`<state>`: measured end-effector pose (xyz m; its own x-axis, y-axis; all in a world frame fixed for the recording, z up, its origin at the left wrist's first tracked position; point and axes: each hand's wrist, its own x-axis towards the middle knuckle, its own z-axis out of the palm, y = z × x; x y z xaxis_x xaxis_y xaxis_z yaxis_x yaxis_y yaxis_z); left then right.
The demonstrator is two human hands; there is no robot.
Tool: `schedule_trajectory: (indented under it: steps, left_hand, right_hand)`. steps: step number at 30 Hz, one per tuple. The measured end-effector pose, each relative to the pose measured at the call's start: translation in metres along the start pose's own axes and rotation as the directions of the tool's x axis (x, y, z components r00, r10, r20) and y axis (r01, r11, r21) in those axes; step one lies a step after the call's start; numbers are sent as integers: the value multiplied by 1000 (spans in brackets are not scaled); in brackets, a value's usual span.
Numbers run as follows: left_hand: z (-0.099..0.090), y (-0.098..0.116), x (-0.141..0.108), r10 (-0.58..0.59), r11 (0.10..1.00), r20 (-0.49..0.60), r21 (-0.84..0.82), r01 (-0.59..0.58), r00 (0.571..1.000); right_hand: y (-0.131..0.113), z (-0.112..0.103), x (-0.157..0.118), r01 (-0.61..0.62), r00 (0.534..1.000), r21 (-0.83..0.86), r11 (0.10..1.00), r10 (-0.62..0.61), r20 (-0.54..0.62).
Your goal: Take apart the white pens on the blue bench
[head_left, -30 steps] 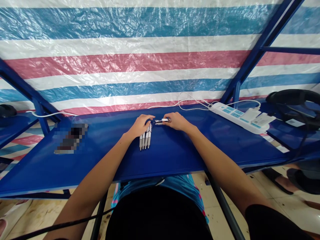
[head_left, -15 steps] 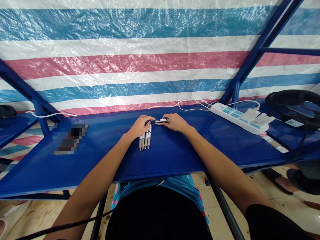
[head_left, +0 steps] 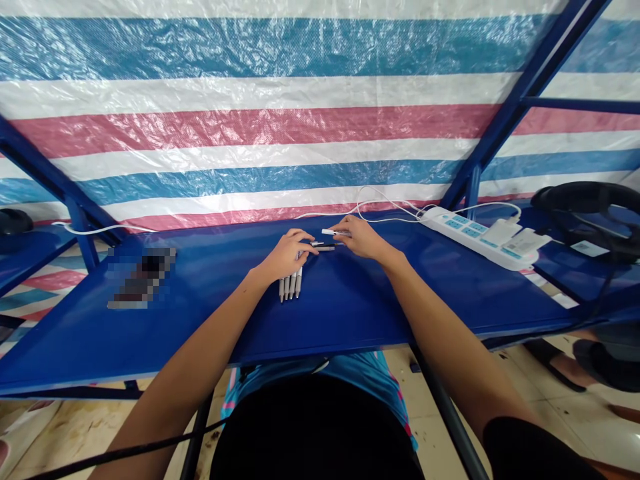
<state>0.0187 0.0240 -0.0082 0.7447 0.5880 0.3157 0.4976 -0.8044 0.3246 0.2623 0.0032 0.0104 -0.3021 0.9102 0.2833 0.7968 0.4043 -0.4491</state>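
My left hand (head_left: 287, 255) is above the upper ends of several grey-and-white pens (head_left: 290, 287) that lie side by side on the blue table (head_left: 350, 307). Its thumb and fingers close around the left end of a slim dark-and-light pen (head_left: 326, 247), which points sideways toward my other hand; the exact grip is partly hidden. My right hand (head_left: 361, 237), slightly raised, pinches a short white pen piece (head_left: 329, 231) whose left end sticks out past the fingertips. The rest of that piece is covered by the fingers.
A white power strip (head_left: 457, 227) with plugged-in chargers and white cables stands at the right. A blurred-out flat object (head_left: 143, 279) lies at the left. Black headgear (head_left: 590, 213) rests at the far right. Striped sheeting (head_left: 280, 127) hangs behind, between blue metal posts (head_left: 495, 133).
My right hand has moved up and slightly right with the white piece, away from the pen between the hands. My left hand's fingers have shifted a little to the right.
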Motion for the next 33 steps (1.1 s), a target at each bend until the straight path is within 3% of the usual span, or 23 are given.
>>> schedule_trajectory:
  steps: [5,10,16,25,33]
  left_hand:
    - [1,0,0,-13,1000,42,19,12,999]
    - [0,1,1,-2,1000,3,8,2,1000]
    - [-3,-5,1,-128,992,-144,-3,128,981]
    - [0,-7,1,-113,994,-158,-14,112,981]
    - [-2,-6,1,-147,989,-151,-17,146,978]
  right_hand:
    - [-8,-7,-3,-85,996,80,993,84,10]
    - [-13,-4,-3,-70,997,129,989,66,35]
    - [-21,3,-3,-88,988,58,994,80,128]
    - [-31,15,-2,-54,989,-93,994,66,134]
    - [-29,4,-4,-163,973,-187,969,189,134]
